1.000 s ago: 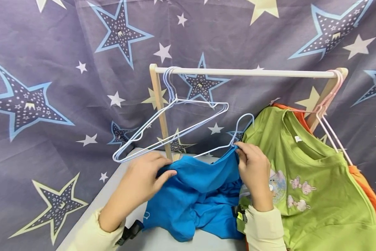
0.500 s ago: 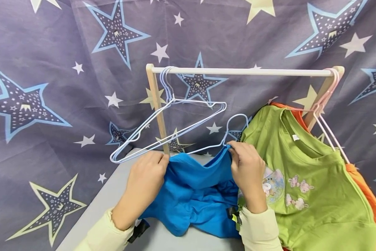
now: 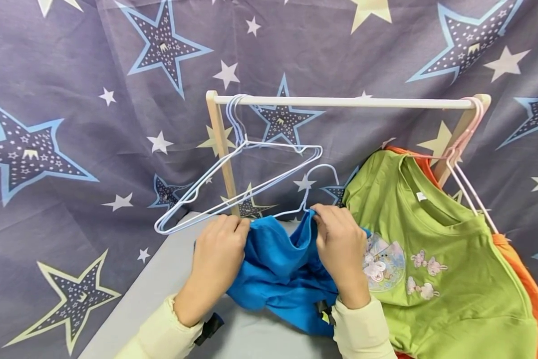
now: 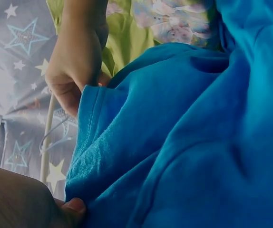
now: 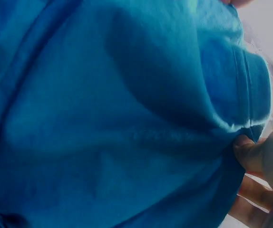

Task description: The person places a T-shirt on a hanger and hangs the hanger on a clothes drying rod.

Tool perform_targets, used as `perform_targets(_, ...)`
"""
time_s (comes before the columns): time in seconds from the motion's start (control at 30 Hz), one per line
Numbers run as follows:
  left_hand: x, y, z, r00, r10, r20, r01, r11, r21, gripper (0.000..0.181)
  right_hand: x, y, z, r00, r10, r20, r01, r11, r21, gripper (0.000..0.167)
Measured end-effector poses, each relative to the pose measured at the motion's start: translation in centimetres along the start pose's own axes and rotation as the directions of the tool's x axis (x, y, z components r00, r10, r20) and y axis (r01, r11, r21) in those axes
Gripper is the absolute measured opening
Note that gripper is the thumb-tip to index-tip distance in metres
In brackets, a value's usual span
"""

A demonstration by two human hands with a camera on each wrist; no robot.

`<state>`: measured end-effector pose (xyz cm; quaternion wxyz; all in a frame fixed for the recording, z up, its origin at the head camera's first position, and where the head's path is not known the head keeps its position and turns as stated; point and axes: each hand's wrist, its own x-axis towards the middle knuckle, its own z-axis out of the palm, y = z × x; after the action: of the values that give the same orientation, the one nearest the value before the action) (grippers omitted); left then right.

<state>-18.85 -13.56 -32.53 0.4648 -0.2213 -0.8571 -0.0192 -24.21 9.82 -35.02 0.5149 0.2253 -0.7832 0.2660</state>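
A blue garment [image 3: 273,249] hangs between the two hands, its upper edge sagging in the middle. The left hand [image 3: 219,257] pinches that edge at the left; its thumb [image 4: 74,205] presses on the cloth in the left wrist view. At the right, the right hand [image 3: 341,244] pinches the edge beside the neck of a light blue wire hanger [image 3: 306,192]. The hanger's hook stands free above the cloth, and one shoulder shows behind the edge; the rest is hidden. In the right wrist view the right thumb [image 5: 245,145] lies on the blue cloth near a seamed band.
A rack with a white rail [image 3: 341,102] stands behind. Several light blue hangers [image 3: 237,184] hang at its left end. Pink hangers [image 3: 468,134] at the right hold a green shirt [image 3: 453,259] and an orange garment [image 3: 520,279]. Below lies a grey tabletop [image 3: 147,289].
The left hand has moved right and closed its pinch on the cloth. The right hand and hanger hook have shifted left, so the hands are closer and the blue edge sags more.
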Motion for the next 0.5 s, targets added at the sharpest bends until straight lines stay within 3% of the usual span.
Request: perform_targets(0.5, 0.7, 1.1, 1.6, 0.996, -0.027, -0.082, 0.022, 0.998, -0.06, 0.023, -0.1, -1.0, 0.5, 0.999, -0.044, 0.024, 0.043, 0.999, 0.033, 0.015)
